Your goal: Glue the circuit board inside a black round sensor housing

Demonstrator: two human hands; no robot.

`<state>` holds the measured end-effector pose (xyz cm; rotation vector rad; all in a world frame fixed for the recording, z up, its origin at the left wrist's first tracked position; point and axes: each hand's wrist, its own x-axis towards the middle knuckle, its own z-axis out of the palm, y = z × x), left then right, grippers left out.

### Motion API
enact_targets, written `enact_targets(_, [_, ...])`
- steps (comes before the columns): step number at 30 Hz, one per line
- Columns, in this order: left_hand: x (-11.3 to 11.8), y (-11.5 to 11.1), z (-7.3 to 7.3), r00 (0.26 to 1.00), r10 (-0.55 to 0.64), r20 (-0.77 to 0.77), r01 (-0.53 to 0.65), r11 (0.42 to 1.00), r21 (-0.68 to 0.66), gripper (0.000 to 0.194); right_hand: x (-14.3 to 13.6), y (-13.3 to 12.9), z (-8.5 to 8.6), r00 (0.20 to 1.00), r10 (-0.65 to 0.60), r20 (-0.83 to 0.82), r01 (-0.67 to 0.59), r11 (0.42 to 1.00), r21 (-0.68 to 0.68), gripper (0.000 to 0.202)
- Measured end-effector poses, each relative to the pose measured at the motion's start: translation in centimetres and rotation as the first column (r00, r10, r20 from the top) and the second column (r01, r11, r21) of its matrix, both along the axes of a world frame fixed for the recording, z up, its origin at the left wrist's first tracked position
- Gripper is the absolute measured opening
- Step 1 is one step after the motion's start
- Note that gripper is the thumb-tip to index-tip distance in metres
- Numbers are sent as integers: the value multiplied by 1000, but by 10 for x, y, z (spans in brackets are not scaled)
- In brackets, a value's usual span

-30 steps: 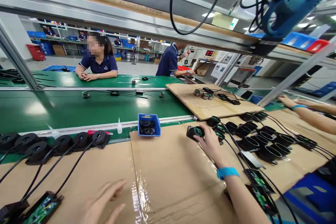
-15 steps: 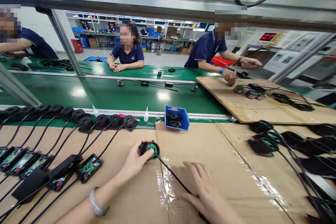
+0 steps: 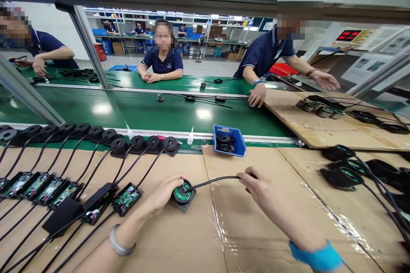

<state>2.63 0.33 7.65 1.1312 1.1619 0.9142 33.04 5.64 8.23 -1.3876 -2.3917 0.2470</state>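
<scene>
Head view, hidden: the cable (image 3: pixel 214 180) vanished at our right hand (image 3: pixel 245 177); we couldn't see its far end.
Left hand: half-curled, we gripped the round housing (image 3: pixel 183 194) around ten o'clock.
Right hand: we pinched the cable, toward three o'clock.
Room: bare cardboard (image 3: pixel 179 243), six o'clock; blue bin (image 3: pixel 229 151), one-to-two.

Round black part (image 3: pixel 182 194): transferred from the right hand (image 3: pixel 262 190), right of centre, to the left hand (image 3: pixel 165 192), near frame centre. Right hand: changed from open to pinching the cable (image 3: pixel 214 179). Cable: redirected from lower right to nearly level, rightward. Co-worker's hand (image 3: pixel 258 95): shifted from the motors to the left edge of the upper-right cardboard sheet (image 3: pixel 288 117).
</scene>
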Motion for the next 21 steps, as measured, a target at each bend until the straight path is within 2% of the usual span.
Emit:
enact_targets(4, [-10,-4,6,998,-47,30,49,997,-65,32,-40,28,-12,982,172,-73,-180,978,-110,31])
enact_targets(6, [-12,-4,7,999,-49,20,50,996,-72,35,-63,44,-17,967,204,-152,-226,962,-152,37])
enact_targets(8, [-13,-3,7,999,-33,4,34,997,-69,37,-89,66,-22,963,148,-227,-190,965,-178,39])
enact_targets(11, [-15,-1,5,1000,-14,-6,14,999,-38,39,-129,106,-31,957,-10,-291,-57,974,-221,40])
enact_targets(14, [-18,-1,3,999,-45,20,45,999,0,42,-159,135,-39,938,-113,-328,23,964,-265,34])
enact_targets(17, [-21,-3,2,995,-94,22,91,990,112,53,-168,139,-36,909,-139,-392,25,959,-283,25])
enact_targets(19, [-21,-5,1,996,-89,-9,89,978,187,54,-161,126,-25,879,-132,-459,1,962,-274,24])
enact_targets(21, [-17,-7,0,998,-55,-33,60,976,211,52,-147,104,-10,840,-112,-530,-33,966,-258,32])
